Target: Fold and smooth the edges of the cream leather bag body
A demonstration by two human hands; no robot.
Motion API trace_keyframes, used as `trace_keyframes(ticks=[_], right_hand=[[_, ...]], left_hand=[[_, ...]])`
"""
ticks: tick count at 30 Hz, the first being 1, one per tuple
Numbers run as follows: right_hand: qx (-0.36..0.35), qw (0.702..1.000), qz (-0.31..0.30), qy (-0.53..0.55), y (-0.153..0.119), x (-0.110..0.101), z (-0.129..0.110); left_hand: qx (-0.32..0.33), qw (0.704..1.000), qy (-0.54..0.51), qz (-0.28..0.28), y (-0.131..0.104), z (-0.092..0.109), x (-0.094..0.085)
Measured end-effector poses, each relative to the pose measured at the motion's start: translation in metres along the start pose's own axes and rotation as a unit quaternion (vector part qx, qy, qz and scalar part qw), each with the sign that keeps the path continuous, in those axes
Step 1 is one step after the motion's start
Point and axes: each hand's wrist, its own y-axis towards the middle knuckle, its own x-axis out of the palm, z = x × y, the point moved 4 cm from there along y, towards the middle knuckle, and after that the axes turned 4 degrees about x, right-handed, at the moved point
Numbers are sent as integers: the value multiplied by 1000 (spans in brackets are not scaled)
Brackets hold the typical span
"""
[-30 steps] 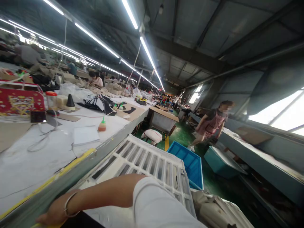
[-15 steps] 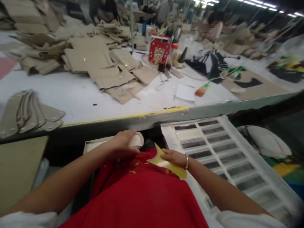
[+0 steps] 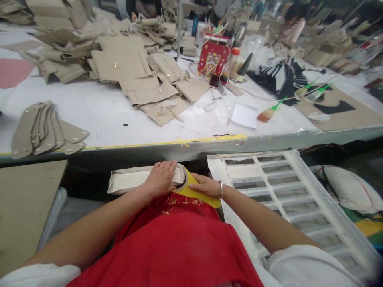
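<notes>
- White worktable [image 3: 101, 113] spans the far side, yellow tape along its near edge.
- Heaped beige pieces [image 3: 122, 59] cover its far left.
- Red apron [image 3: 179, 247], gold lettering near its top, fills the near centre.
- White slatted rack [image 3: 287, 191] stands at near right, below the table edge.
- Tan board [image 3: 26, 207] lies at near left.
- White cushion [image 3: 353, 187] sits to the right of the rack.
- Cream case [image 3: 128, 180], long and narrow, lies before the table edge; the left hand [image 3: 161, 177] grips its right end, fingers bent over the top.
- Beige straps [image 3: 44, 129] with studs fan out at the table's left.
- Yellow piece [image 3: 197, 193], its curved edge against the case's right end, is pinched in the right hand [image 3: 208, 186], thumb on top.
- Orange-filled bottle [image 3: 266, 114] lies tilted, right of a white pad [image 3: 243, 114].
</notes>
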Motion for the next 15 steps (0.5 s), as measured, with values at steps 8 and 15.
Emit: trace_keyframes(ticks=[8,15], right_hand=[[0,995,8,-96,6,1,-17],[21,999,42,-13,12,6,-10]], left_hand=[[33,999,2,11,-3,-2,-1],[59,998,4,-4,-3,-6,-1]])
